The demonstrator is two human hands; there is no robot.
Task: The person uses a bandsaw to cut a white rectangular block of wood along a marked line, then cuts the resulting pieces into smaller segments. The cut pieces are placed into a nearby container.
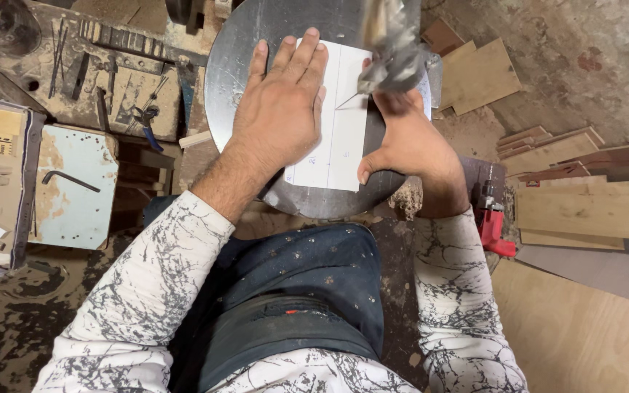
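A thin white board (343, 124) is lying flat on the round metal table (227, 65) of a saw. It is pressed down by the left hand (282, 105), spread wide and flat, while its near right edge is touched by the right hand (405, 142), fingers curled. The board looks light, stiff and smooth, so it may slide; it is best held flat from above, away from the blade.

A blurred machine part (394, 44) hides the right hand's fingertips.

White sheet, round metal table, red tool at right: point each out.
White sheet (343, 138): head view, bare middle of the sheet between the hands.
Round metal table (227, 80): head view, bare left part of the disc.
Red tool (491, 227): head view, its red body beside the right forearm.
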